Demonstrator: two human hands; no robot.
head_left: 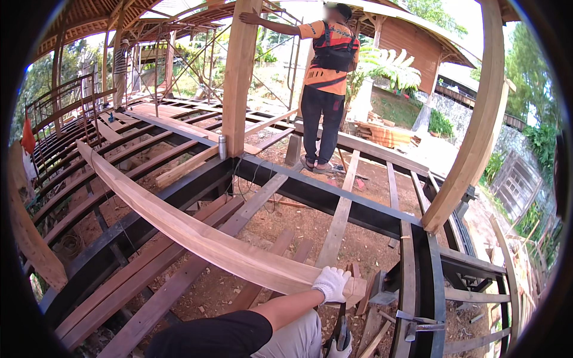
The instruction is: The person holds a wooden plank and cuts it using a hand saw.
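From the head view, the left hand (pixel 332 283) in a white glove is clamped over the near end of the long curved plank (pixel 179 224), probably steadying it across the black steel beams (pixel 322 194), while the right hand (pixel 340 349) is barely visible below, grip unclear.

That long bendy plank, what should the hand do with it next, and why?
Probably settle the near end down. The gloved left hand presses on the end of the long plank, which lies slanting across the dark steel beams, not lined up with them. The right hand is barely visible.
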